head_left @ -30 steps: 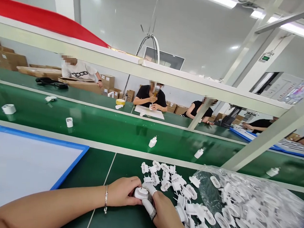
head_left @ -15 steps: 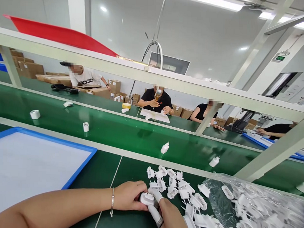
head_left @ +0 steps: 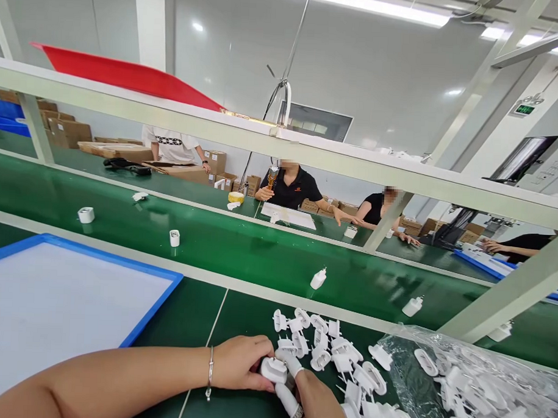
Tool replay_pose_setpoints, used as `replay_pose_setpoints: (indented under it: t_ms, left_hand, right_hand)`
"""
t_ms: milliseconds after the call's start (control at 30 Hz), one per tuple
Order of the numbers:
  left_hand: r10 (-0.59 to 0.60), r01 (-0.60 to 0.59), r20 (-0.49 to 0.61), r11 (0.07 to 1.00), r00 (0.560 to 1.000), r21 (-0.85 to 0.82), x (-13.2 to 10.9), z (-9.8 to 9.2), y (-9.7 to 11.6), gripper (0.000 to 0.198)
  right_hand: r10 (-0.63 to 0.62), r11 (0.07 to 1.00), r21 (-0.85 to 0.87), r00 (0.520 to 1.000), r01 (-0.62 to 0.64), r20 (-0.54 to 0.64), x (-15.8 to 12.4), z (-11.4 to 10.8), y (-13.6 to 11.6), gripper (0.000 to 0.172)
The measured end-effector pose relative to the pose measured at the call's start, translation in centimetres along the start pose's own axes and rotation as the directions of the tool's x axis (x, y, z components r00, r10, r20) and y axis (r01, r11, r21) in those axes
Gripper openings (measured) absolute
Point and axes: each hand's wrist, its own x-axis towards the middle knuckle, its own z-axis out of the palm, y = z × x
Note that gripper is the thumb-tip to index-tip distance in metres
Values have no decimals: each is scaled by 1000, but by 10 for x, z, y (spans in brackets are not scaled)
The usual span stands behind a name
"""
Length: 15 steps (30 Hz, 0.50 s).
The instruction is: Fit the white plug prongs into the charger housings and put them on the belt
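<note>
My left hand (head_left: 250, 363) is closed on a white charger plug (head_left: 273, 370), gripping it from the left. My right hand (head_left: 307, 387), with white covers on its finger and thumb, pinches the same plug from the right. The plug's oval face tilts upward, and its underside is hidden by my fingers. Just beyond and to the right of my hands lies a loose pile of white plug covers with pins (head_left: 320, 357).
A clear plastic bag (head_left: 410, 378) holds many more white pieces at right. A blue-framed white board (head_left: 147, 317) lies at left. Beyond runs a green conveyor belt (head_left: 245, 247) carrying a white charger (head_left: 318, 278) and other white parts. A slanted post (head_left: 509, 284) stands at right. Co-workers sit opposite.
White parts on the belt have shifted right. Across the belt, a co-worker has stretched an arm out over the table to the right. My hands keep their hold, and the view has tilted slightly.
</note>
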Motion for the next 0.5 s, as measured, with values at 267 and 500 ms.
replay_pose_setpoints:
  t_ms: [267, 500]
  left_hand:
    - [10, -10, 2, 1000, 1000, -27, 1, -1, -2, 44]
    - [-9, 9, 16, 1000, 1000, -29, 2, -1, -3, 44]
  right_hand:
    - [-25, 1000, 0, 994, 25, -110, -9, -8, -10, 22]
    - [-19, 999, -45, 997, 16, -81, -8, -8, -9, 25]
